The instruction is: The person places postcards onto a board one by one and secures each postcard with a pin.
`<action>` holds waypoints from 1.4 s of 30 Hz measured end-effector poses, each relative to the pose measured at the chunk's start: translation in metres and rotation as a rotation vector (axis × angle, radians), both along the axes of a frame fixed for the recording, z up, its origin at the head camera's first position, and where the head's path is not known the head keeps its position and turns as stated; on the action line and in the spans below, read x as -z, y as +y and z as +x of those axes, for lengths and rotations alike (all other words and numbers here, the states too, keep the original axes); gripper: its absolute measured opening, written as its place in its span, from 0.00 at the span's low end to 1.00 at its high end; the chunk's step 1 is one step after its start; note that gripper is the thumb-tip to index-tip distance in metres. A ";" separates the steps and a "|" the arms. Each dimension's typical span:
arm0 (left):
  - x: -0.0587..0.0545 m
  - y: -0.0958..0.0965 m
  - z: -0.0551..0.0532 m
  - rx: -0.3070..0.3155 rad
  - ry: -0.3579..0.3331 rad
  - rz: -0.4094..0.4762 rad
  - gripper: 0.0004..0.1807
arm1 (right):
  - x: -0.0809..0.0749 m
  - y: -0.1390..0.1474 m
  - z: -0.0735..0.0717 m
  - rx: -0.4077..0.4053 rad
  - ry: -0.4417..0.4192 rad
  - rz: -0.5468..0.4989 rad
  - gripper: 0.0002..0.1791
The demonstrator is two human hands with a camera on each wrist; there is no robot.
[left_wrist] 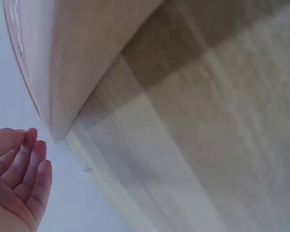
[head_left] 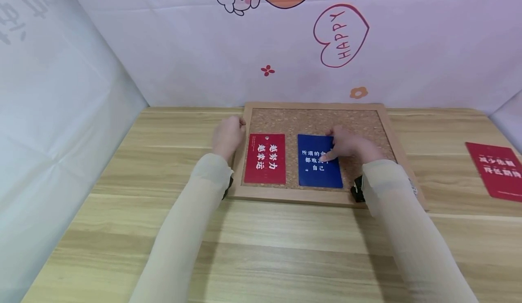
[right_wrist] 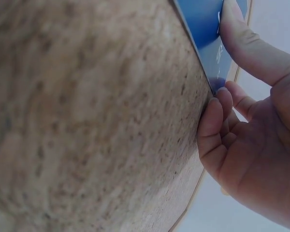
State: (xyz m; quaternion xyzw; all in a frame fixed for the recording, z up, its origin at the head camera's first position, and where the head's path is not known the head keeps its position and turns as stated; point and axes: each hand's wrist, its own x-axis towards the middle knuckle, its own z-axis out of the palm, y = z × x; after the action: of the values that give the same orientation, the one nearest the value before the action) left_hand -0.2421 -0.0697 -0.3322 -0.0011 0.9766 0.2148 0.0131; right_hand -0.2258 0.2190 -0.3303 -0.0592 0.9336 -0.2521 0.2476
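A framed cork board [head_left: 314, 121] lies on the wooden table. On its left part is a red card [head_left: 253, 169] with white writing and a small hole near its top. To the right lies a blue card [head_left: 320, 180] with white writing. My right hand [head_left: 347, 143] grips that card at its upper right corner, thumb [right_wrist: 251, 50] on the printed face and fingertips [right_wrist: 213, 116] curled at the edge. My left hand [head_left: 228, 135] is beside the board's left frame edge; in the left wrist view its fingers [left_wrist: 31, 164] curl loosely with nothing held.
Another red card [head_left: 495, 169] lies on the table [head_left: 281, 235] at the far right. White sheeting [head_left: 195, 54] with printed drawings hangs behind the table. A dark strap [head_left: 358, 189] shows at the right wrist, over the board's front edge.
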 end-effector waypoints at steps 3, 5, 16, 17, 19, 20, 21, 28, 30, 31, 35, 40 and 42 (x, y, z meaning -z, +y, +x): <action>-0.001 0.006 -0.001 0.005 0.011 0.003 0.15 | 0.001 0.000 0.000 0.003 0.002 0.002 0.43; -0.002 0.009 -0.002 0.007 0.003 0.010 0.15 | 0.001 0.001 -0.001 0.002 0.002 0.000 0.43; -0.015 0.031 0.003 0.039 -0.052 0.131 0.17 | 0.000 0.001 0.000 -0.009 0.003 -0.005 0.43; -0.016 0.035 0.004 0.048 -0.050 0.143 0.17 | 0.000 0.001 0.000 -0.010 0.002 -0.005 0.43; -0.017 0.041 0.006 0.068 -0.046 0.160 0.17 | 0.000 0.001 0.000 -0.011 0.001 -0.003 0.43; -0.017 0.044 0.007 0.080 -0.042 0.175 0.16 | 0.000 0.001 0.000 -0.010 0.000 -0.002 0.43; -0.018 0.047 0.008 0.089 -0.043 0.181 0.16 | 0.000 0.001 0.000 -0.009 0.000 0.000 0.43; -0.018 0.065 0.011 0.110 -0.086 0.174 0.16 | -0.001 0.000 0.001 -0.002 -0.002 -0.003 0.43; -0.017 0.070 0.012 0.108 -0.096 0.190 0.16 | -0.001 0.000 0.001 -0.002 -0.002 -0.006 0.43; -0.017 0.073 0.013 0.107 -0.094 0.191 0.16 | -0.001 0.000 0.001 -0.001 -0.002 -0.009 0.43; -0.016 0.086 0.015 0.115 -0.065 0.180 0.14 | -0.001 0.000 0.001 0.003 -0.004 -0.012 0.43; -0.014 0.104 0.020 0.116 -0.070 0.214 0.13 | -0.001 0.001 0.000 0.000 -0.004 0.006 0.44; -0.014 0.110 0.022 0.112 -0.082 0.237 0.13 | -0.001 0.001 -0.001 -0.005 -0.002 0.012 0.44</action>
State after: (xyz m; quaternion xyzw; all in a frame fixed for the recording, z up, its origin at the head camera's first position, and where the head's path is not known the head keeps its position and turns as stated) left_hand -0.2200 0.0404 -0.3185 0.0464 0.9415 0.3274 0.0651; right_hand -0.2267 0.2199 -0.3290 -0.0597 0.9347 -0.2459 0.2496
